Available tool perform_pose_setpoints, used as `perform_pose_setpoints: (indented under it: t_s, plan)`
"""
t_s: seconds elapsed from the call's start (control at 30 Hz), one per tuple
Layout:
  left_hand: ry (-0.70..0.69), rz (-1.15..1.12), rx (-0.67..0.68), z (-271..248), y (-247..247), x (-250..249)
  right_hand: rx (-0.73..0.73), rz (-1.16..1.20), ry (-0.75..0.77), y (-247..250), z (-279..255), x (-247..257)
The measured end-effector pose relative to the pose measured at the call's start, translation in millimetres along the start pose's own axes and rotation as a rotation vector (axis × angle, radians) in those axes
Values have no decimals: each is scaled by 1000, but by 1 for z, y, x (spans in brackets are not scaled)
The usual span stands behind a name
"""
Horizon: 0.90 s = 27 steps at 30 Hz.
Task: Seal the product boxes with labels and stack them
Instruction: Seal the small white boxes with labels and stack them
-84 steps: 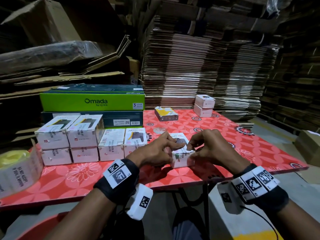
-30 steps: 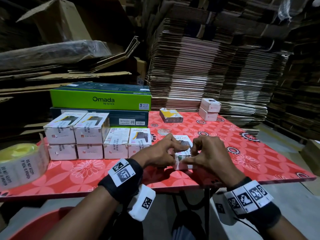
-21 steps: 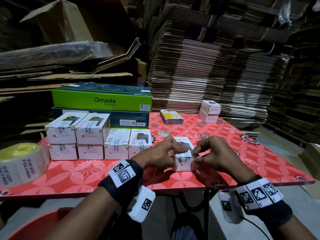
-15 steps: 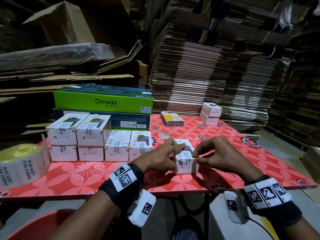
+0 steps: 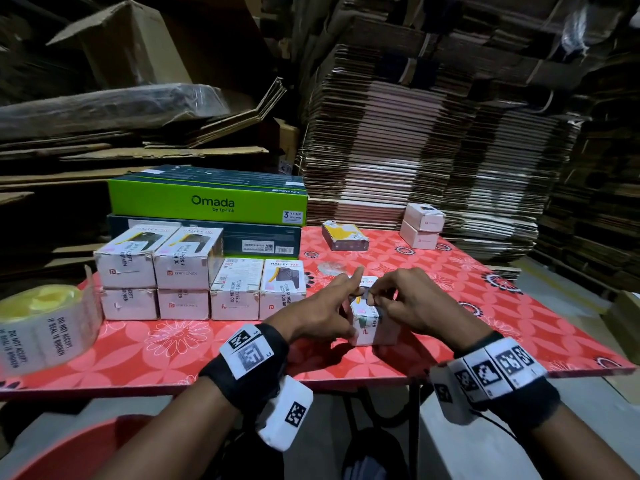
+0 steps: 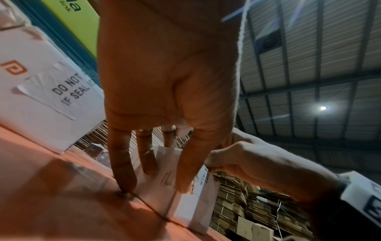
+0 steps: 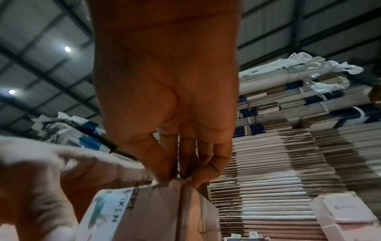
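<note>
A small white product box (image 5: 379,332) (image 6: 185,203) (image 7: 156,212) stands near the front edge of the red flowered table (image 5: 156,344). A seal label (image 5: 372,318) (image 7: 121,207) printed "DO NOT ACCEPT IF SEAL IS BROKEN" runs up its front face. My left hand (image 5: 322,310) (image 6: 164,81) holds the box, fingers on its left side, thumb on the front, index finger raised. My right hand (image 5: 405,303) (image 7: 164,81) pinches the label at the box's top front edge. Sealed white boxes (image 5: 194,271) are stacked at the left. A label roll (image 5: 41,327) lies far left.
A green Omada carton (image 5: 207,202) lies on a dark carton behind the stack. A yellow-topped box (image 5: 344,235) and two stacked white boxes (image 5: 420,225) sit at the table's back. Flattened cardboard stacks (image 5: 415,150) rise behind. A red tub (image 5: 69,448) is below left.
My right fingertips have moved from the box's front face up to its top edge. My left index finger has lifted off the box. The box stays in place.
</note>
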<state>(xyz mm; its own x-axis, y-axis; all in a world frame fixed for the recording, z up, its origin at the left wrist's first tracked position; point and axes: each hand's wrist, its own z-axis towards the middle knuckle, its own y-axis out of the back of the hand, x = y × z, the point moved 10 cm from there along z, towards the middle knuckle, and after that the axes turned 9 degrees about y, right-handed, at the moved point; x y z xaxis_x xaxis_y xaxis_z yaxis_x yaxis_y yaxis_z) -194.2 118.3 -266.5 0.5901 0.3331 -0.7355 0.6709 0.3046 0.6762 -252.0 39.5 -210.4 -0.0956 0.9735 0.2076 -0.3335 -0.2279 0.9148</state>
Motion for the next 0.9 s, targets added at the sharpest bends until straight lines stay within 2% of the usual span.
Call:
perform_pose_setpoints:
  t_s: [0.13,0.37,0.57,0.8,0.9]
  plan:
    - [16,8,-1,-1,0,-2,25,-58,24,-5,7,2]
    - [39,35,-12,-6,2,-1,5,-8,47,9,-3,6]
    - [-13,48,-9,-4,-1,-5,35,17,135,-3,-4,25]
    - [13,72,7,-6,0,-3,49,-18,73,-7,8,1]
    - [33,82,-41,-9,6,-8,32,133,13,2,3,-16]
